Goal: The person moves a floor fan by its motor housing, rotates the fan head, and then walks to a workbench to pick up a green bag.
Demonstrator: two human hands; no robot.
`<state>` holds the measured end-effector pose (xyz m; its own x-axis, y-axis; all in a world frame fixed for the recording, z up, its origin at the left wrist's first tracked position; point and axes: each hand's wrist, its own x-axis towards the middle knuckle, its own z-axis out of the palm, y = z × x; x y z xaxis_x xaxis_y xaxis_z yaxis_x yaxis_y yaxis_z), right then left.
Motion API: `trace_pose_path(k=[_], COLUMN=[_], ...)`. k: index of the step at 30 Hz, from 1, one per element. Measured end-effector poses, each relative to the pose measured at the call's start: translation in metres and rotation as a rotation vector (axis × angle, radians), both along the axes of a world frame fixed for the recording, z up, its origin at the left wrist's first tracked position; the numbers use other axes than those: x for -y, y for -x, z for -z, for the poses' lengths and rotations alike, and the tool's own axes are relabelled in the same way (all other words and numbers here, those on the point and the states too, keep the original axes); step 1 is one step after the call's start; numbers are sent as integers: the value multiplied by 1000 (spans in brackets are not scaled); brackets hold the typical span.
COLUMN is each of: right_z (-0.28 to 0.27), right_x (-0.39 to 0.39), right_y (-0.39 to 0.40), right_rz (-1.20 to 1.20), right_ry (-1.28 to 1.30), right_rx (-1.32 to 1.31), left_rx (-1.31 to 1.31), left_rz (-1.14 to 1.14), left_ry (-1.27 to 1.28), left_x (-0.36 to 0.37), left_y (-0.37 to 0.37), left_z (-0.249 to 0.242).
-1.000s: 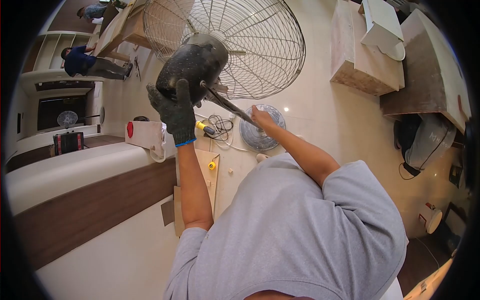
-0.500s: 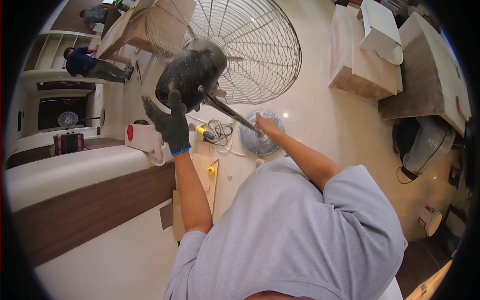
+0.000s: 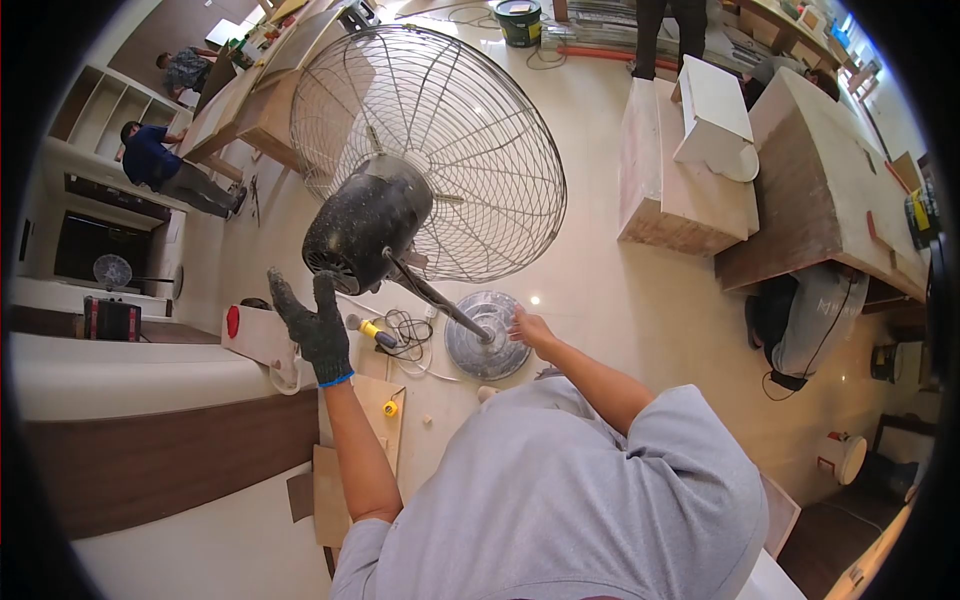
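A large pedestal fan [image 3: 370, 215] with a black motor housing and a round wire cage [image 3: 500, 180] stands in front of me. Its pole slants down in the view to a dusty round base [image 3: 460, 360] on the floor. My left hand [image 3: 318, 335], in a dark glove with a blue cuff, is raised beside the back of the motor, fingers spread, holding nothing. Low by the pole, above the edge of the base, is my bare right hand [image 3: 533, 330]; its fingers are loosely bent and apart, to the right of the pole.
A yellow-and-black power tool [image 3: 378, 335] and coiled cable [image 3: 410, 330] lie left of the base. A yellow tape measure [image 3: 390, 408] rests on a board. Wooden cabinets [image 3: 690, 190] stand at right, with a person [image 3: 815, 320] beside them. Other people work farther off.
The view has tilted up, so the fan appears lower. My right hand has come away from the pole to its right. My left hand stays spread by the motor.
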<state>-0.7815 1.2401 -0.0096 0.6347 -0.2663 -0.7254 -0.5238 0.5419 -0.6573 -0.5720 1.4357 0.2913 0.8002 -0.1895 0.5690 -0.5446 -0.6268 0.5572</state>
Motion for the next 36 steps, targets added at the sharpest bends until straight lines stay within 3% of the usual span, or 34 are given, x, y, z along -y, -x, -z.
trace_pose_path(k=[2,12,22,28,36], right_z=[-8,-30,-91,-125,-123], right_x=[8,32,33,34,40], right_y=[3,5,-1,-7,-5], right_rz=[43,225,450,497,455], right_ry=[7,69,218,347,369], right_rx=[-8,60,154,278,266], left_rx=[48,-28,52,35,4], left_rz=[-41,33,-35,-14,-30], left_ry=[-74,60,-7,-3,11], left_x=[-1,4,0,2,1], left_y=[-1,3,-3,1,3], left_z=[3,-2,0,-4,-3])
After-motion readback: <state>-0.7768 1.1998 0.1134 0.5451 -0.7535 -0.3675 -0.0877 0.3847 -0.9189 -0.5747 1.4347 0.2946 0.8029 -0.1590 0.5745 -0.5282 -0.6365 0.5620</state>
